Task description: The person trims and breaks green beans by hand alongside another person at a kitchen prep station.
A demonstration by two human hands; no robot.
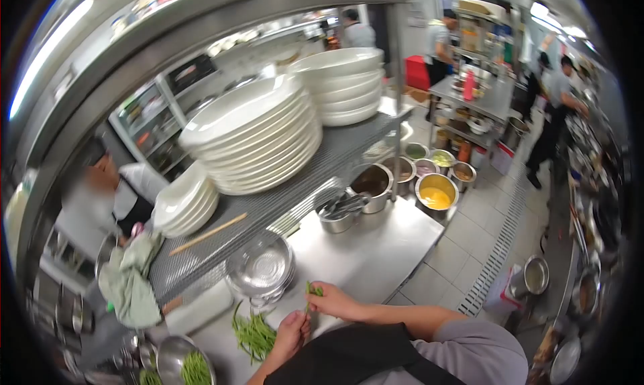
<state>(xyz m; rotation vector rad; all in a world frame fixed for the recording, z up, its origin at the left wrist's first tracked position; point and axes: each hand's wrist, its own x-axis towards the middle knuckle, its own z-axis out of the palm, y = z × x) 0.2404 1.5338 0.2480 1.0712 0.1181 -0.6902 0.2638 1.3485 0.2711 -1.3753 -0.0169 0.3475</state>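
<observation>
My right hand (pixel 333 302) is closed, with green bean pieces (pixel 313 290) sticking out of its fingers. Just below and to its left, my left hand (pixel 293 329) is pinched on the lower end of a green bean that runs between the two hands. A loose pile of green beans (pixel 253 336) lies on the steel counter beside my left hand. Further left, more cut green beans (pixel 195 369) lie in a metal bowl (pixel 167 353). Clear-looking round bowls (pixel 260 264), stacked, stand beyond the hands.
Above the counter (pixel 376 251), a shelf (pixel 268 214) carries stacked white dishes (pixel 258 140), a wooden stick (pixel 208 233) and a green cloth (pixel 127 284). Pots (pixel 371 186) and a utensil container (pixel 335 217) stand at the counter's far end. Co-workers stand across the shelf and along the right aisle.
</observation>
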